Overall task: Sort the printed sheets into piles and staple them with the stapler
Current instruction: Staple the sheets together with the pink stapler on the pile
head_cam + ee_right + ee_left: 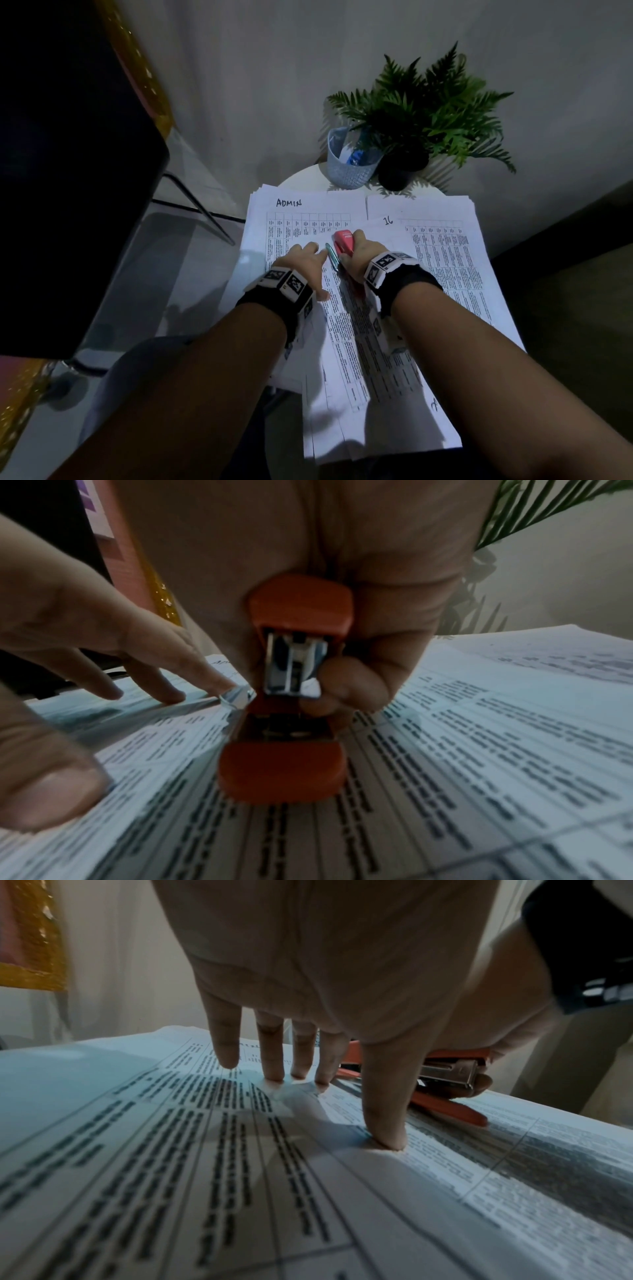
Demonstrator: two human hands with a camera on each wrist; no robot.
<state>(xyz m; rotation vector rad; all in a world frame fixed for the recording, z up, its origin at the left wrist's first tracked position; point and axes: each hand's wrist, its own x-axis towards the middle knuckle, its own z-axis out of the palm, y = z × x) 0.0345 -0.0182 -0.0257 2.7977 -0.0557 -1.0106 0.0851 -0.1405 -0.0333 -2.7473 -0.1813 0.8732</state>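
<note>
Two hands work over the sheets (346, 342) on the table (301, 178): the left hand (306, 265) presses them with spread fingers (274, 1053), the right hand (359, 255) grips the stapler (344, 241), which rests on the paper.

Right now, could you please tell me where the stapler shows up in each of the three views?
Head: stapler just above centre, gripped by the right hand.
Left wrist: right of centre, behind the left hand's thumb.
Right wrist: dead centre, seen end-on.
Shared landmark: the printed sheets beneath it.
</note>
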